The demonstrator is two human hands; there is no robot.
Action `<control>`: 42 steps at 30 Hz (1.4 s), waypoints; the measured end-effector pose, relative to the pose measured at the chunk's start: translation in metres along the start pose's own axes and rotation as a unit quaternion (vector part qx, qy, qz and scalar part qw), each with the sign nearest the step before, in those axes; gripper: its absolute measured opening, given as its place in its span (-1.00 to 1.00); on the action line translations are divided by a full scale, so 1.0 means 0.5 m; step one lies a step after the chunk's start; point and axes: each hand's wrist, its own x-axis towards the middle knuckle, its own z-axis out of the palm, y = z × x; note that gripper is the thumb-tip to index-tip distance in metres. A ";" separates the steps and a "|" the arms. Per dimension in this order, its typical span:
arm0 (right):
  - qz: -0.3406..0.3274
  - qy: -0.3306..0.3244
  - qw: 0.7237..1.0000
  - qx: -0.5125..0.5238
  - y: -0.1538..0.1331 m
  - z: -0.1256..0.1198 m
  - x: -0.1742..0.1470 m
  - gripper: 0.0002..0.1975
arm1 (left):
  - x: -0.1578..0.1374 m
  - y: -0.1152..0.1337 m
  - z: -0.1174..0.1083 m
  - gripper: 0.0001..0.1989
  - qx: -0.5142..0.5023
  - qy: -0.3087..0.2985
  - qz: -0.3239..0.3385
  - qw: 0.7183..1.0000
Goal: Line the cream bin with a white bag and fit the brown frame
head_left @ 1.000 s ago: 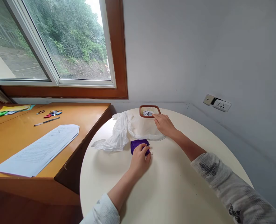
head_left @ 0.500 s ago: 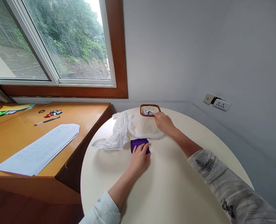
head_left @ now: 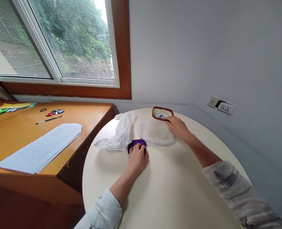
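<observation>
My right hand (head_left: 177,127) grips the near right edge of a rounded rectangular brown rim (head_left: 152,114). Inside the rim is a crumpled grey-white thing (head_left: 160,115). Thin translucent plastic (head_left: 155,132) spreads from below the rim towards me; I cannot tell how the two are joined. My left hand (head_left: 138,157) rests with bent fingers on a folded purple cloth (head_left: 137,142), covering its near part. A crumpled white plastic bag (head_left: 122,132) lies just beyond and left of the cloth, almost touching it.
All this is on a round cream table (head_left: 169,187) by the wall. A wooden desk (head_left: 90,111) on the left holds paper sheets (head_left: 43,146), a pen (head_left: 49,119), keys (head_left: 56,112) and coloured papers (head_left: 14,106). Wall sockets (head_left: 226,107) are at the right.
My right hand has moved the brown rim and its plastic to the right, away from the white bag. My left hand has slid the purple cloth slightly left, and it looks more bunched.
</observation>
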 end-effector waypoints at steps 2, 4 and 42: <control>-0.004 -0.004 1.000 0.004 0.005 -0.017 -0.022 -0.79 | 0.001 0.000 -0.003 -0.81 0.008 -0.001 -0.005 1.000; -0.004 -0.006 1.000 0.011 0.009 -0.036 -0.046 -0.79 | 0.002 0.000 -0.008 -0.82 0.015 -0.002 -0.013 1.000; -0.074 -0.088 0.938 0.327 -0.070 -0.145 -0.252 -0.94 | -0.024 0.062 -0.053 0.19 -0.539 -0.110 0.034 0.834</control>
